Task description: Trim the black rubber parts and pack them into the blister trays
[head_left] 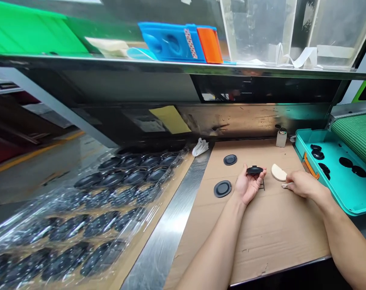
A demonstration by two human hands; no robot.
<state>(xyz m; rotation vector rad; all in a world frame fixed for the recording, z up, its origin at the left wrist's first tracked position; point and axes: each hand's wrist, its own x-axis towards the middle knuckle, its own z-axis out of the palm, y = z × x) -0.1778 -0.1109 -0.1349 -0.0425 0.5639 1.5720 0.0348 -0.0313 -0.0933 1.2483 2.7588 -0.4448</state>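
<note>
My left hand (250, 186) holds a black oval part (254, 170) up between thumb and fingers, palm up, over the cardboard sheet (270, 233). Closed around a small white cloth (287, 185), my right hand (300, 183) rests to the right. Just beyond it lies a cream round pad (279, 172). Two dark oval parts, one farther back (230, 160) and one nearer (222, 188), lie flat on the cardboard left of my left hand. A small dark frame (262, 185) shows partly behind the left fingers.
A teal tray (349, 201) with several black parts stands right, beside a green belt (360, 129). A small bottle (281, 137) stands at the back. Several black parts under plastic film (104, 199) lie left. A metal shelf (171, 66) crosses above. White crumpled cloth (200, 147) lies back left.
</note>
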